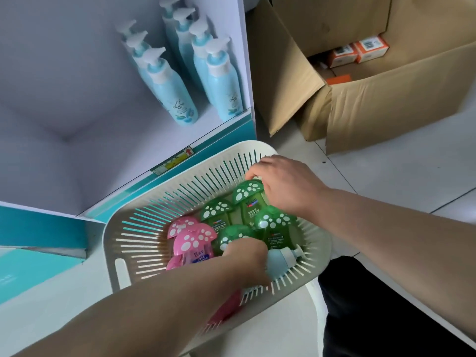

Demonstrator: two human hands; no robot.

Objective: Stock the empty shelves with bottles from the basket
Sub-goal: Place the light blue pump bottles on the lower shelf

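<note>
A cream slotted basket (144,222) sits in front of me, holding several green bottles with mushroom-shaped caps (216,210) and pink ones (193,239). My right hand (286,186) reaches in from the right, its fingers closed around the cap of the far green bottle (248,191). My left hand (247,256) comes in from below and grips a light blue pump bottle (280,261) lying at the basket's near right. On the white shelf (77,99) to the upper left stand several light blue pump bottles (170,86) in two rows at its right end.
The shelf has a teal front strip (180,161) with a price label. An open cardboard box (373,99) with orange and white cartons (358,51) stands on the pale floor at the right. A dark trouser leg (373,305) shows at the lower right.
</note>
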